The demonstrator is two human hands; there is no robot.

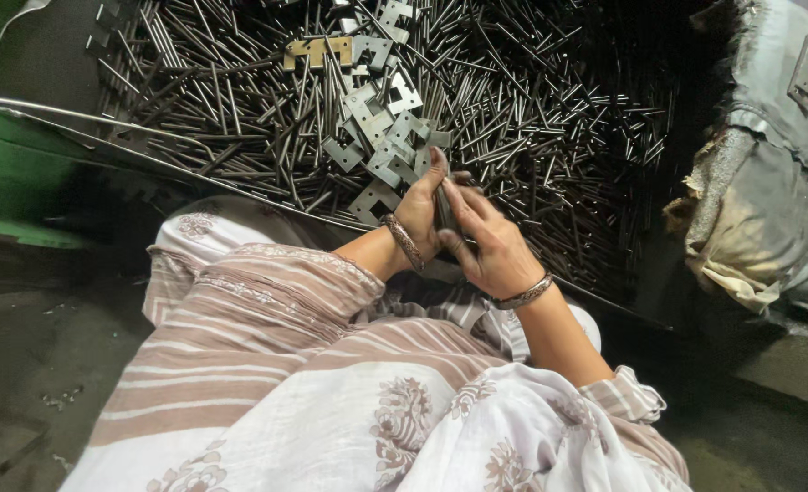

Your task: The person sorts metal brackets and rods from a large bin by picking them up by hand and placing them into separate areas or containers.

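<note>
Nearest my camera is my own lap, draped in striped pink and white floral cloth (331, 401), filling the bottom of the view. Above it my two forearms meet in the middle, each wrist wearing a metal bangle.

My left hand (419, 214) and right hand (490, 246) are pressed together, fingers curled closed around a small dark metal part (443, 211), only a sliver of which shows between them. I cannot tell exactly what shape the part is. The right hand's fingers (463, 202) lie over its top; the left thumb rises beside it.

Just beyond my hands sits a deep heap of thin steel pins (531, 109), dark and bristling in every direction, inside a large tray whose rim (149, 146) runs diagonally across the left. On top of the pins lies a cluster of flat notched hinge plates (381, 137), grey, with one brassy plate (317, 50) further back. A worn grey sack (768, 182) slumps at the right.

Risks, as I judge them: the pin ends point up close to my knuckles and could prick or scrape skin. The small part, gripped only at its edges, could slip and vanish among the pins. The loose cloth lies near the tray rim and might snag.
</note>
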